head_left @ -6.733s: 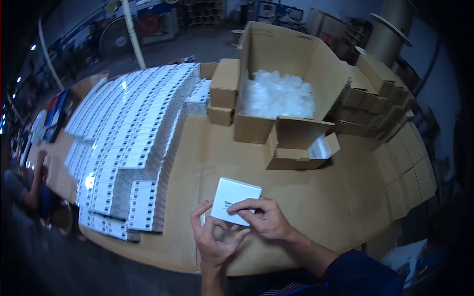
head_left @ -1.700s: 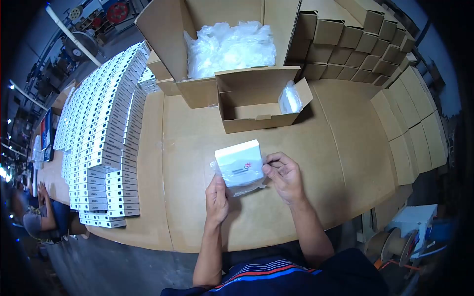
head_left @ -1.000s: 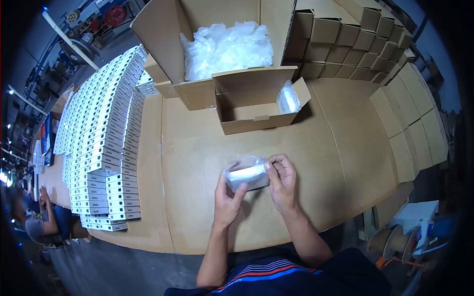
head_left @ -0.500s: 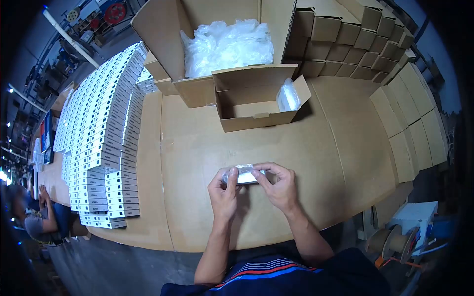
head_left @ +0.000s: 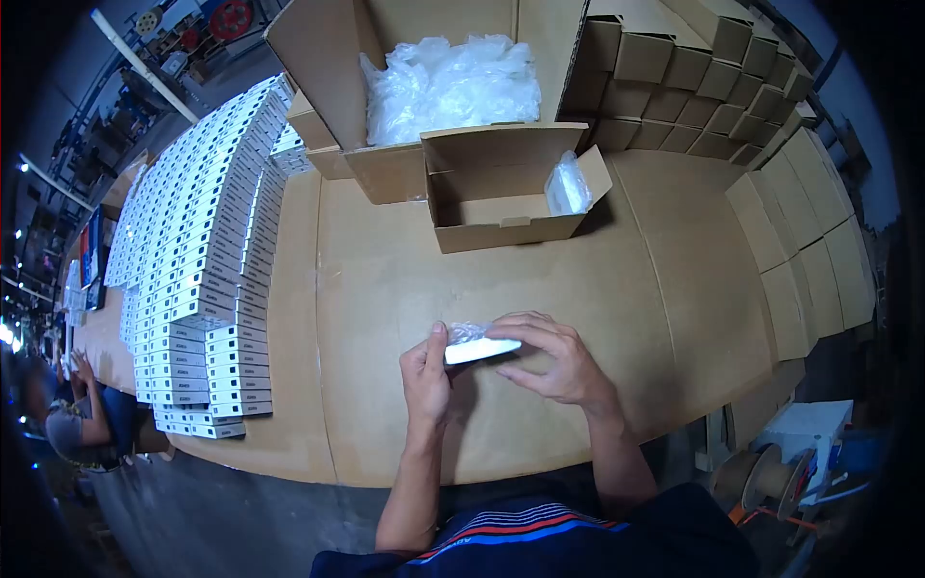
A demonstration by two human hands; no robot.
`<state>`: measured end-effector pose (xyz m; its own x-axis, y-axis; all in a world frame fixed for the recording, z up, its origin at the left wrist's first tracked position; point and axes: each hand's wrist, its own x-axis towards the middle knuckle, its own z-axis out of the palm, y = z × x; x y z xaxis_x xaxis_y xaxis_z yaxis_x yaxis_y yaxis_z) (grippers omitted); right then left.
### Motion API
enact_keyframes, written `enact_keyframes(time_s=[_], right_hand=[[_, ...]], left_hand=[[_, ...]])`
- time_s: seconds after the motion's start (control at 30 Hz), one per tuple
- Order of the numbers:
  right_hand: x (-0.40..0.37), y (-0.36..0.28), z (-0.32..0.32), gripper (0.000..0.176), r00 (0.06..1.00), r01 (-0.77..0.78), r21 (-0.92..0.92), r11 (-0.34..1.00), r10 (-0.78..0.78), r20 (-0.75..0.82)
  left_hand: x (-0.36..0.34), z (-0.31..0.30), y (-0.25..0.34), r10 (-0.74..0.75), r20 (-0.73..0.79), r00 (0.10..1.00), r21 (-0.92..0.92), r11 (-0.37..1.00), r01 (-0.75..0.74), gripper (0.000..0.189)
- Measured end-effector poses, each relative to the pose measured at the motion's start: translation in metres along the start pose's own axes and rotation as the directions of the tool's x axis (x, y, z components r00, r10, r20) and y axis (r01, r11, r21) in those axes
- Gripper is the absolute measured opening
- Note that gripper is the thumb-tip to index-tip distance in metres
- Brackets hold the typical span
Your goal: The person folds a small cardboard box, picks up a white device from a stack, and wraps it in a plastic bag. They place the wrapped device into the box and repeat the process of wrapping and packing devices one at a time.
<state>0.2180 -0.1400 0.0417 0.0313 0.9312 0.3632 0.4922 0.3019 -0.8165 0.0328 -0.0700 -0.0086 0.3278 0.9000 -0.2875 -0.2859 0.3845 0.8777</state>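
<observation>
A small white box [head_left: 482, 351] with clear plastic wrap [head_left: 466, 332] over its far side is held tilted above the table. My left hand [head_left: 426, 378] grips its left end, thumb up along the edge. At the other end, my right hand [head_left: 559, 362] rests its fingertips on the wrap and box, while its thumb hangs apart below, leaving a gap. Beyond the hands stands an open brown carton [head_left: 511, 234]. One plastic-wrapped white box [head_left: 568, 185] stands upright at its right end.
A large carton [head_left: 390, 176] at the back holds a heap of clear plastic bags [head_left: 453, 82]. Stacked white boxes [head_left: 202, 250] line the left. Brown cartons [head_left: 674, 91] are piled back right, more cartons [head_left: 805, 241] at right. Another person [head_left: 82, 424] is at far left.
My right thumb has come off the box and dropped below it. The white box is turned so its white side shows more. The view has shifted slightly.
</observation>
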Motion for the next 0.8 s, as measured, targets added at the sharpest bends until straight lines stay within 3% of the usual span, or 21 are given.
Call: enact_keyframes(time_s=[0.17, 0.27, 0.4, 0.5, 0.53, 0.63, 0.77, 0.8], right_hand=[[-0.004, 0.013, 0.002, 0.034, 0.996, -0.075, 0.03, 0.997, 0.073, 0.045], [-0.006, 0.009, 0.002, 0.031, 0.995, -0.101, 0.079, 0.992, 0.1, 0.019], [-0.009, 0.01, 0.0, 0.031, 0.996, -0.09, 0.114, 0.989, 0.092, -0.01], [-0.009, 0.011, 0.001, 0.032, 0.998, -0.058, 0.122, 0.991, 0.059, -0.007], [-0.008, 0.009, -0.001, 0.032, 0.999, -0.053, 0.114, 0.992, 0.054, -0.001], [-0.004, 0.002, -0.006, 0.035, 0.999, -0.043, 0.061, 0.997, 0.043, 0.0], [0.006, -0.011, -0.013, 0.038, 0.999, 0.02, -0.001, 1.0, -0.02, -0.046], [0.007, -0.01, -0.018, 0.038, 0.996, 0.083, -0.065, 0.994, -0.081, 0.04]], left_hand=[[0.001, -0.005, 0.004, -0.036, 0.11, 0.993, 0.017, 0.999, 0.035, 0.05], [-0.009, 0.005, 0.019, 0.033, 0.162, 0.986, -0.033, 0.999, -0.028, 0.058], [-0.015, -0.003, 0.02, 0.22, 0.357, 0.908, 0.138, 0.949, -0.284, 0.066], [-0.009, -0.008, 0.024, 0.323, 0.518, 0.792, 0.425, 0.707, -0.566, 0.052], [-0.009, -0.007, 0.023, 0.242, 0.465, 0.852, 0.356, 0.829, -0.43, 0.038], [-0.008, -0.009, 0.019, 0.14, 0.435, 0.89, 0.256, 0.928, -0.271, 0.032], [-0.005, -0.01, 0.025, 0.13, 0.445, 0.886, 0.315, 0.903, -0.291, 0.028], [-0.005, -0.01, 0.026, 0.13, 0.454, 0.882, 0.329, 0.895, -0.301, 0.028]])
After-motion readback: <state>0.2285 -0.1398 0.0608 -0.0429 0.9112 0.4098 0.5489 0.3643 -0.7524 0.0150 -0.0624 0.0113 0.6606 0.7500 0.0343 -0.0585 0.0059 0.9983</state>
